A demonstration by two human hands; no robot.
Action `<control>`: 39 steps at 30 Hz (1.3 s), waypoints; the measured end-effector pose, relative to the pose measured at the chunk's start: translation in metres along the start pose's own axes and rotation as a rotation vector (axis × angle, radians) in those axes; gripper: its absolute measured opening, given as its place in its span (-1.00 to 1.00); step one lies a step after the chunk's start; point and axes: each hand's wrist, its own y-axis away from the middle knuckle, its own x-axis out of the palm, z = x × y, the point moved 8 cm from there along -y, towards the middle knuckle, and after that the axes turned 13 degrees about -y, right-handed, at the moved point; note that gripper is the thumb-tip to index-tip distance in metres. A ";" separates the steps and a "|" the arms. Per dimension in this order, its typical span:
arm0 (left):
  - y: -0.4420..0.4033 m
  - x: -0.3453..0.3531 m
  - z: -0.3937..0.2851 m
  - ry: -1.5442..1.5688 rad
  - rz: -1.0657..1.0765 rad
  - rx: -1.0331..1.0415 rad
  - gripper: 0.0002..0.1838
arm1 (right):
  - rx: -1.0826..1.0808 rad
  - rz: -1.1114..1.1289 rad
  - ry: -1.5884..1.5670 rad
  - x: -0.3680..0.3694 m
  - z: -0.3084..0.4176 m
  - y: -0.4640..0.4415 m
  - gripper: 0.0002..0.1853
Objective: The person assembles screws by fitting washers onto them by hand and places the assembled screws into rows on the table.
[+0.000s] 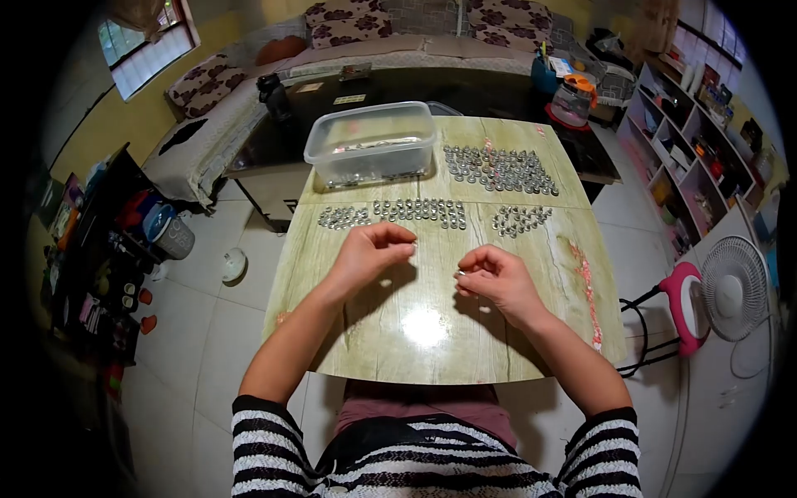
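Over the middle of the table, my left hand (374, 256) is closed in a pinch, thumb against fingertips; whatever is in it is too small to make out. To its right, my right hand (498, 282) pinches a small silvery piece (460, 274) between thumb and fingers. Beyond my hands stand small shiny metal pieces in groups: a clear-looking cluster (344, 217) at the left, rows (419, 211) in the middle, a smaller group (520, 220) at the right, and a large block (501, 170) behind that.
A clear plastic tub (371, 148) with more small pieces in it sits at the table's (365, 340) far left. Behind is a dark table (390, 87) with a jar (571, 104). A fan (734, 286) and a pink-edged stool (686, 309) stand to the right.
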 end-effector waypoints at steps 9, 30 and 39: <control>0.011 0.044 -0.004 0.236 0.077 0.011 -0.82 | -0.115 0.044 0.036 0.007 0.002 -0.008 -0.90; 0.013 0.054 0.008 0.250 0.046 0.035 -0.86 | -0.001 0.065 -0.060 -0.003 -0.020 -0.016 -0.88; 0.013 0.052 0.007 0.254 0.051 0.056 -0.85 | 0.057 0.041 -0.180 -0.004 -0.033 -0.016 -0.88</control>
